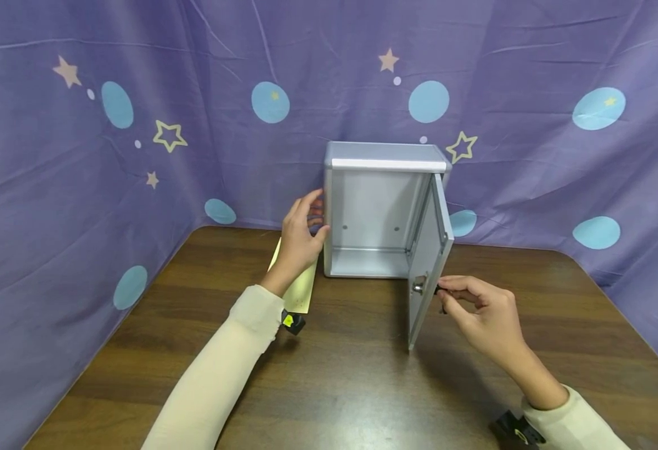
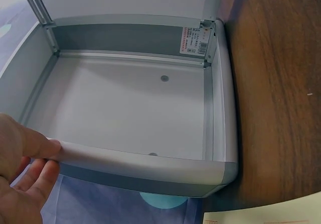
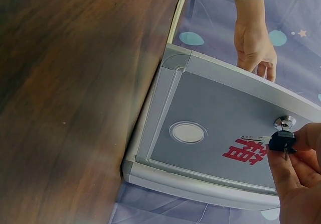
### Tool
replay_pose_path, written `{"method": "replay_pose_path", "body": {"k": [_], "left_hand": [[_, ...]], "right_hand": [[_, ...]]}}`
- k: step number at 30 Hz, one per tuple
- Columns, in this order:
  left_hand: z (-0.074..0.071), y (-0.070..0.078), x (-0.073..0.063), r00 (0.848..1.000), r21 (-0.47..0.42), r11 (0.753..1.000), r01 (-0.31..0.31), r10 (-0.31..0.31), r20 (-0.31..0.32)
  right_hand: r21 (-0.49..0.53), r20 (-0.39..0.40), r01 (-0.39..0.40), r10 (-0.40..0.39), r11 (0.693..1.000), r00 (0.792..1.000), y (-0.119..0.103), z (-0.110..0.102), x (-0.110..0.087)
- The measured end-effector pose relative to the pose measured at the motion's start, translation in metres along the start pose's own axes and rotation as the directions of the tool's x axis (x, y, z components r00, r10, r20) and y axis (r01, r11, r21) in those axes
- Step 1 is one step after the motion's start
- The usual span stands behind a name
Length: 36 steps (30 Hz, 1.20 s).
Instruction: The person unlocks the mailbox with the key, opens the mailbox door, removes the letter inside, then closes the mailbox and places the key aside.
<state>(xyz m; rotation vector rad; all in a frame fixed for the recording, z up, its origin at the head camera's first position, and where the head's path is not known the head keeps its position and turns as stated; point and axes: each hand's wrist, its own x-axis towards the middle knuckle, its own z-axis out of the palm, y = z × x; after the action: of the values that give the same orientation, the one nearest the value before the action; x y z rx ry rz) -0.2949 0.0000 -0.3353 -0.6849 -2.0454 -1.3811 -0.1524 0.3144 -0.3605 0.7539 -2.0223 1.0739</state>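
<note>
Near far edge of tabletop (image 1: 334, 375), left hand (image 1: 300, 234) grips box (image 1: 373, 206); right hand (image 1: 488, 315) pinches key (image 3: 282, 140), which sideways pulling could bend.

In the head view, creased purple fabric (image 1: 340, 106) hung from nine o'clock through twelve to three, bending into a corner near ten. It bore a yellow outlined star (image 1: 170, 135) at ten and a blue oval (image 1: 598, 108) toward two. The brown wood-grain bench (image 1: 357, 362) filled six o'clock, where pale glare (image 1: 362, 422) shone.
</note>
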Motion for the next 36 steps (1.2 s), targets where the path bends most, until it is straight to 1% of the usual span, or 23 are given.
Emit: {"method": "replay_pose_path", "body": {"k": [7, 14, 19, 30, 36], "left_hand": [[0.001, 0.000, -0.001, 1.000, 0.002, 1.000, -0.005, 0.005, 0.000], [0.002, -0.001, -0.002, 1.000, 0.002, 1.000, -0.006, 0.006, 0.005], [0.002, -0.001, -0.002, 1.000, 0.005, 1.000, -0.004, 0.004, 0.003], [0.001, -0.001, -0.002, 1.000, 0.012, 1.000, -0.021, 0.021, -0.002], [0.001, 0.000, -0.001, 0.999, 0.026, 0.999, -0.031, 0.032, -0.004]], "right_hand": [[0.000, 0.002, 0.002, -0.002, 1.000, 1.000, 0.000, 0.002, 0.000], [0.021, 0.027, -0.044, 0.044, 0.999, 0.999, -0.004, 0.009, 0.001], [0.045, 0.051, -0.054, 0.052, 0.998, 0.997, -0.007, 0.015, 0.005], [0.065, 0.058, -0.013, 0.009, 0.998, 0.998, -0.008, 0.026, 0.012], [0.061, 0.036, 0.019, -0.021, 0.998, 0.999, -0.010, 0.032, 0.016]]}}
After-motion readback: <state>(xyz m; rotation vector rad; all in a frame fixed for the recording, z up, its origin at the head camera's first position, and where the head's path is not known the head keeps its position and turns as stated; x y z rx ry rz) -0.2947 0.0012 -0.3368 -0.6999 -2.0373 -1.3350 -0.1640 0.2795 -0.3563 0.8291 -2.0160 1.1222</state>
